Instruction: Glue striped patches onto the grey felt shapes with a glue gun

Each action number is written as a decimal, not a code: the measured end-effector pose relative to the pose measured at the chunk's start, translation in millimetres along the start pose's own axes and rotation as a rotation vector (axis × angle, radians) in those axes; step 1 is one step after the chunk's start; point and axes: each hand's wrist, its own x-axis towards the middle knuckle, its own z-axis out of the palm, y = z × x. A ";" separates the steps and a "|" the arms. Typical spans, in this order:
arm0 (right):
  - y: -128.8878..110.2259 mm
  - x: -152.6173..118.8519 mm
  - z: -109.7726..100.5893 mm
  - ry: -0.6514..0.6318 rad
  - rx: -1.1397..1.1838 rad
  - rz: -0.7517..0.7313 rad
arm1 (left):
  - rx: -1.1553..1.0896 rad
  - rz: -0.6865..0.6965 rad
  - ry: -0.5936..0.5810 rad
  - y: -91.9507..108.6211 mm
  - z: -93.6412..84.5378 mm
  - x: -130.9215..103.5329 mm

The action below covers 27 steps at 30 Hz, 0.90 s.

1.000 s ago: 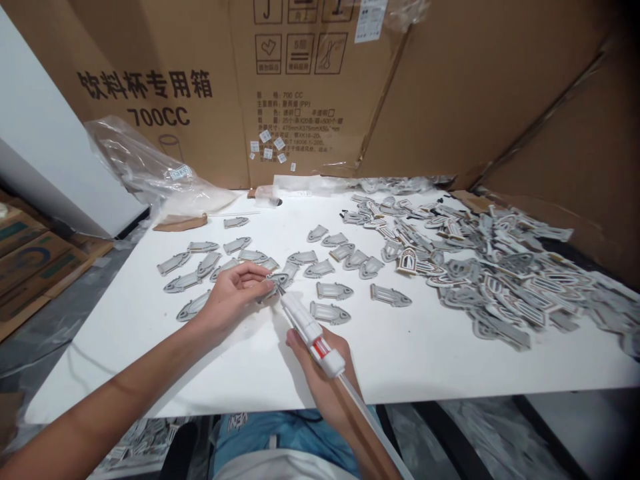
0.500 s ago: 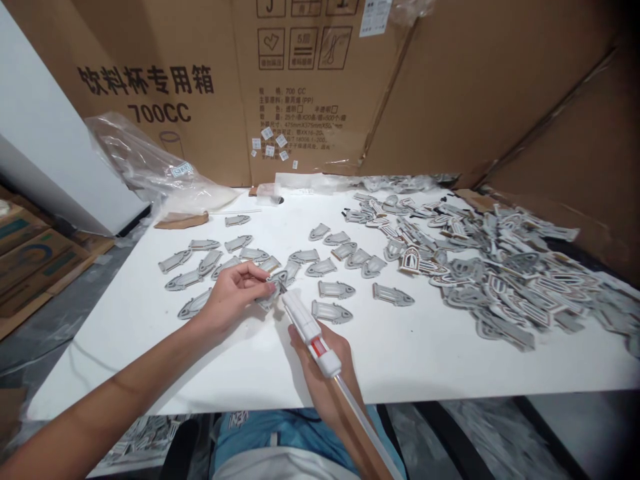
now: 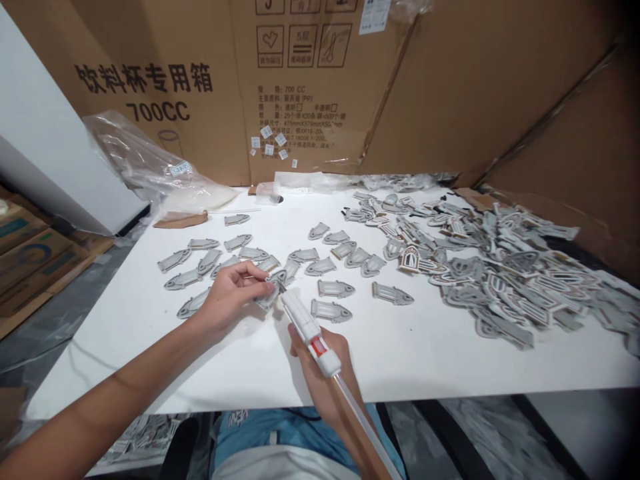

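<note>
My left hand [image 3: 235,293] is closed, pinching a grey flat piece [image 3: 265,298] with a pointed end just above the table. In my right hand [image 3: 325,373] is a white glue gun [image 3: 303,320] with a red part and a clear stick running out of its back. The gun's tip meets or nearly meets the held piece; the exact contact is too small to tell. Several similar grey pieces [image 3: 335,289] lie around and beyond my hands.
A large heap of grey and white pieces [image 3: 500,267] covers the right of the white table [image 3: 230,380]. Cardboard boxes [image 3: 310,87] stand behind it. Clear plastic bag [image 3: 165,177] at the back left; small white stickers [image 3: 269,149] on the cardboard.
</note>
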 end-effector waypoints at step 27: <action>3.2 -4.4 -6.6 0.018 0.122 0.019 | 0.394 0.199 0.124 19.0 11.0 66.2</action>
